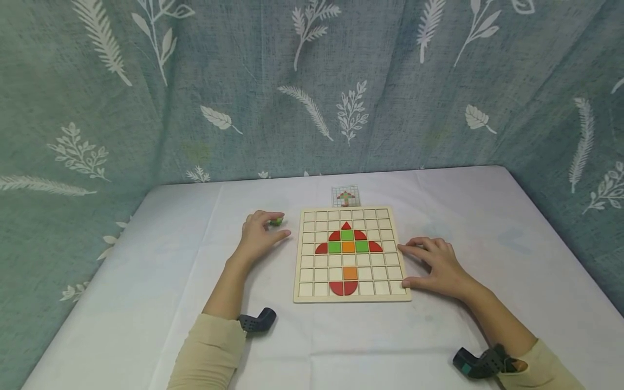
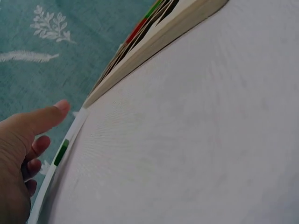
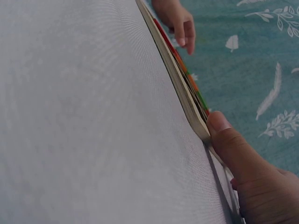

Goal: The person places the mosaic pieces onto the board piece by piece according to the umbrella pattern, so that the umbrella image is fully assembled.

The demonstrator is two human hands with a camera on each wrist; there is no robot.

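A square wooden grid board (image 1: 322,299) lies on the table with red, green and orange tiles set in some of its cells. A red triangle (image 1: 346,226) tops the pattern, and two red rounded tiles (image 1: 336,288) sit at its bottom. Left of the board, my left hand (image 1: 255,236) reaches over a small green tile (image 1: 277,221); its thumb stands apart from the fingers. The left wrist view shows the green tile (image 2: 61,152) on the tabletop beyond the fingers. My right hand (image 1: 439,269) touches the board's right edge with thumb and a fingertip.
A small pattern card (image 1: 345,189) with a similar coloured figure lies behind the board's far edge. White cloth (image 1: 380,346) covers the table, and a leaf-print curtain (image 1: 244,97) hangs behind. Dark wrist cameras (image 1: 258,320) are strapped to both forearms.
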